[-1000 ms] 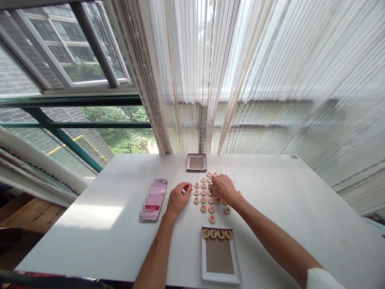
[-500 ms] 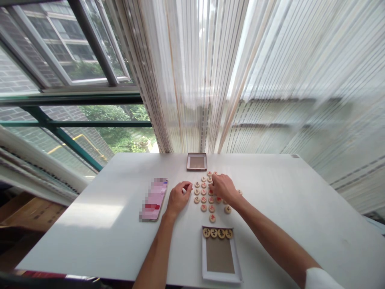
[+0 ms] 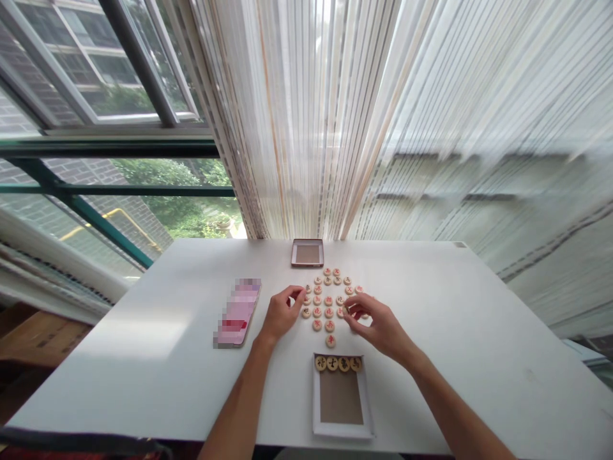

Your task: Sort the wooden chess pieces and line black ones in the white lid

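Round wooden Chinese chess pieces [image 3: 328,312] with red or black characters lie in a loose cluster on the white table. At its left edge is my left hand [image 3: 283,310], thumb and fingertips pinched together; whatever is between them is hidden. My right hand [image 3: 376,319] is on the right side, its fingers and thumb curled around a piece [image 3: 347,310] at the fingertips and covering some pieces beneath. Nearer to me, a shallow open box [image 3: 317,399] has a row of several black-character pieces [image 3: 332,363] along its far side.
A box lid [image 3: 307,265] lies beyond the pieces, near the table's far edge. A pink phone [image 3: 238,313] is left of my left hand. Striped string curtains [image 3: 311,160] hang behind the table [image 3: 431,383]; a window stands at the left.
My right hand has drawn back toward me from the far part of the cluster, uncovering several pieces. My left hand stays beside the left edge. The whole view has shifted slightly.
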Demonstrator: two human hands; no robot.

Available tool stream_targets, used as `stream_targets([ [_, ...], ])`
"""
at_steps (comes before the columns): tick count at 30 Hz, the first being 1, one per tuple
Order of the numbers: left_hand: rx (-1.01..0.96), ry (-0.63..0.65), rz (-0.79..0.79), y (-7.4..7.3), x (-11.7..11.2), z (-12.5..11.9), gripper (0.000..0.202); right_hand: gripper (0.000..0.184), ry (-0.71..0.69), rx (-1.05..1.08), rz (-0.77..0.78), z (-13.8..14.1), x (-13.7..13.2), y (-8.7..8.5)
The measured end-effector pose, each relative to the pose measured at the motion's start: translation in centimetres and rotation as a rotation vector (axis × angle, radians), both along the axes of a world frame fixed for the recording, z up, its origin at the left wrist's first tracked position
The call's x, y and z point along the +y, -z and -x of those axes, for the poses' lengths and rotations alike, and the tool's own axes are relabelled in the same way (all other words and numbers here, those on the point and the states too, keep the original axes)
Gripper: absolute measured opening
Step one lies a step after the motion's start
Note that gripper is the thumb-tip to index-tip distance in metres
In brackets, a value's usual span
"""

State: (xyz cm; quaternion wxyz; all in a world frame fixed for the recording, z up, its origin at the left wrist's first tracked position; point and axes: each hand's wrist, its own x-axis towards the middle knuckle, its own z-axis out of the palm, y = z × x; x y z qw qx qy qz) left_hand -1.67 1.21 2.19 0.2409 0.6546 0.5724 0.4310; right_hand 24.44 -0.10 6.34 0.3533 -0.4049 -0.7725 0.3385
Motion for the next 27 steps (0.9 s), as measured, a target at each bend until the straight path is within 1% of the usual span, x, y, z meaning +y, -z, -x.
stream_targets([
  [3, -0.023, 0.138, 0.057, -1.4, -1.2, -1.1, 0.026, 0.011, 0.002, 0.034, 0.001, -0.5, -1.8, 0.8],
  [6, -0.064, 0.307, 0.139, -2.8, -3.0, -2.6, 0.025, 0.012, 0.030, 0.060, -0.019, -0.3, -3.0, 1.4],
  [7, -0.088, 0.340, 0.160, -3.1, -3.6, -3.0, 0.024, 0.013, 0.038, 0.070, -0.034, -0.2, -3.3, 1.5],
  [9, -0.128, 0.336, 0.182, -3.5, -4.7, -3.9, 0.024, 0.015, 0.052, 0.098, -0.070, 0.3, -3.8, 1.8],
  [11, -0.161, 0.311, 0.202, -3.3, -5.7, -4.6, 0.024, 0.017, 0.062, 0.119, -0.113, 0.9, -4.1, 2.2],
  [15, -0.266, 0.276, 0.255, -2.2, -6.8, -5.2, 0.026, 0.020, 0.068, 0.114, -0.211, 1.8, -4.7, 3.1],
  [18, -0.340, 0.272, 0.302, -1.4, -7.2, -5.3, 0.031, 0.023, 0.067, 0.111, -0.225, 2.1, -5.1, 3.6],
  [20, -0.357, 0.263, 0.318, -1.1, -7.4, -5.3, 0.034, 0.025, 0.053, 0.131, -0.193, 2.2, -5.4, 3.6],
  [22, -0.360, 0.234, 0.316, -1.0, -7.5, -5.3, 0.035, 0.026, 0.041, 0.178, -0.129, 2.2, -5.7, 3.4],
  [25, -0.375, 0.196, 0.303, -0.9, -7.8, -5.5, 0.034, 0.022, 0.052, 0.257, -0.020, 2.2, -6.1, 2.9],
  [27, -0.369, 0.190, 0.289, -1.0, -7.9, -5.6, 0.032, 0.019, 0.062, 0.285, 0.024, 2.1, -6.3, 2.8],
])
